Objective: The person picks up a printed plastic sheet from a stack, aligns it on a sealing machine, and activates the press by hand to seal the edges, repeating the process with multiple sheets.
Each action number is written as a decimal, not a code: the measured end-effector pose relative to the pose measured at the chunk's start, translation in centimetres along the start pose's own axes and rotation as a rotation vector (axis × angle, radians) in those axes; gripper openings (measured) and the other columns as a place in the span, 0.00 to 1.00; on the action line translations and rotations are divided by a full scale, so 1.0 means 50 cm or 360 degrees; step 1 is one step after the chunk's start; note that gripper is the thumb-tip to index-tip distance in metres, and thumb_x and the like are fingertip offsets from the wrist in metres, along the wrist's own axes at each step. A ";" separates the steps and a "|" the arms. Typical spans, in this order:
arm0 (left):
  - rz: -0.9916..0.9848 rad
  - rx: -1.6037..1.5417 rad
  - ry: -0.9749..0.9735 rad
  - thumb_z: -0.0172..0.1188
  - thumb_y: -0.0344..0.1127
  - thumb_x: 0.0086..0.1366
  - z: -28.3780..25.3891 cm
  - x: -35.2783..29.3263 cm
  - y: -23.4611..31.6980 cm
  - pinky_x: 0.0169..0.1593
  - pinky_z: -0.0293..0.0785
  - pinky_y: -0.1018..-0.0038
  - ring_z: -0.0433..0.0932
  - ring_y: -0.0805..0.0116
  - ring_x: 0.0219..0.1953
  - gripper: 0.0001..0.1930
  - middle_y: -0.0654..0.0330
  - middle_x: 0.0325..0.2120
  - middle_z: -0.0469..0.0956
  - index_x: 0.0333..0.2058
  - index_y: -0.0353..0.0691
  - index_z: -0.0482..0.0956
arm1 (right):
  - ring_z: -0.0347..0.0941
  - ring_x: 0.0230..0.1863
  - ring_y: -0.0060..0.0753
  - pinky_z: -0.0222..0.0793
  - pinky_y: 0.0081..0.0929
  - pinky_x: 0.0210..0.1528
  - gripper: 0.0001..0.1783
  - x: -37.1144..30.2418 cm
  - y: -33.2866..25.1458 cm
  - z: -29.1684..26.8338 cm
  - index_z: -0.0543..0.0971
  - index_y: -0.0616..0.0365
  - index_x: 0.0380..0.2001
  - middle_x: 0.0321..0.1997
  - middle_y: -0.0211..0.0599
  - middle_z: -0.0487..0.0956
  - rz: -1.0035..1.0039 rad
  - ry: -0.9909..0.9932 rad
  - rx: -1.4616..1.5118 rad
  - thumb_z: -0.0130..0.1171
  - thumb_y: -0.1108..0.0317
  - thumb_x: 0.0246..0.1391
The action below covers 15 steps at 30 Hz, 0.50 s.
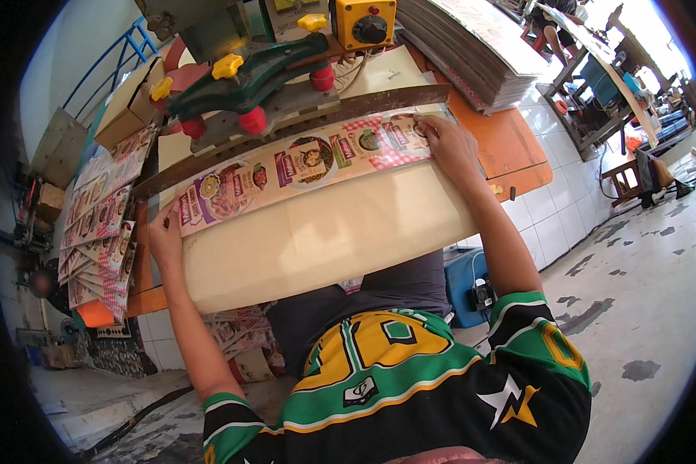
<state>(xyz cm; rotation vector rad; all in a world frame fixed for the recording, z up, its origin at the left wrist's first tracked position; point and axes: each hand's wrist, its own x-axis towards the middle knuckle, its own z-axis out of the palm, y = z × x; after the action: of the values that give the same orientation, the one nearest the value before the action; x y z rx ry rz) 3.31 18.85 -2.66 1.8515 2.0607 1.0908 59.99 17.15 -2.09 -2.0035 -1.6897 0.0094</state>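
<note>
The landmark here is the long printed sheet (pixel 301 170), a strip of colourful food-package prints lying across the cream surface (pixel 325 240) with its far edge tucked under the dark metal bar (pixel 301 116) of the machine.

The left hand (pixel 165 236) sits at the near-left end of the sheet, fingers curled flat against its edge and pressing it down; it grips nothing else. The right hand (pixel 445 143) rests on the far-right end of the sheet, fingers spread narrow and laid over the checked red-and-white print, pinning that corner close to the bar.

Behind the sheet stands the green clamp arm (pixel 243 77) with yellow and red knobs, and beyond that a yellow control box (pixel 363 23) with a black dial. Left of the sheet lies a fanned pile of cut printed pieces (pixel 97 232). Right of and behind the sheet is a tall stack of flat sheets (pixel 472 46) on an orange board.

As a judgement, the step in hand is squaring the sheet against the bar. The next move seems to call for both ends kept level and flat, with fingertips held back from the bar's edge, since a skewed sheet would be worked crooked
</note>
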 end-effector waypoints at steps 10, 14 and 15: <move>-0.0036 0.0008 0.0014 0.59 0.50 0.72 -0.007 -0.003 0.017 0.48 0.76 0.70 0.85 0.60 0.41 0.21 0.46 0.40 0.87 0.51 0.40 0.86 | 0.82 0.46 0.50 0.74 0.45 0.46 0.16 -0.003 -0.003 0.004 0.86 0.38 0.49 0.42 0.42 0.86 -0.0007 0.0033 0.0103 0.54 0.51 0.66; 0.0005 0.0019 0.0056 0.60 0.52 0.71 -0.007 -0.005 0.021 0.48 0.77 0.68 0.86 0.57 0.40 0.21 0.45 0.38 0.86 0.50 0.41 0.86 | 0.81 0.47 0.51 0.74 0.45 0.48 0.17 0.000 0.012 0.017 0.86 0.38 0.50 0.44 0.42 0.86 -0.0037 0.0066 0.0112 0.55 0.50 0.66; 0.0017 0.0008 0.0061 0.60 0.52 0.71 -0.008 -0.005 0.012 0.47 0.77 0.68 0.86 0.56 0.39 0.20 0.45 0.37 0.86 0.49 0.42 0.87 | 0.81 0.48 0.51 0.74 0.45 0.48 0.17 0.000 0.008 0.016 0.86 0.37 0.50 0.44 0.42 0.86 -0.0009 0.0045 0.0108 0.54 0.50 0.66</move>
<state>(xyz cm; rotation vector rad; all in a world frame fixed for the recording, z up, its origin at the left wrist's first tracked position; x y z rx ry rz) 3.63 18.46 -2.10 1.8601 2.0784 1.1333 60.11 17.41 -2.92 -1.9404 -1.6554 0.0353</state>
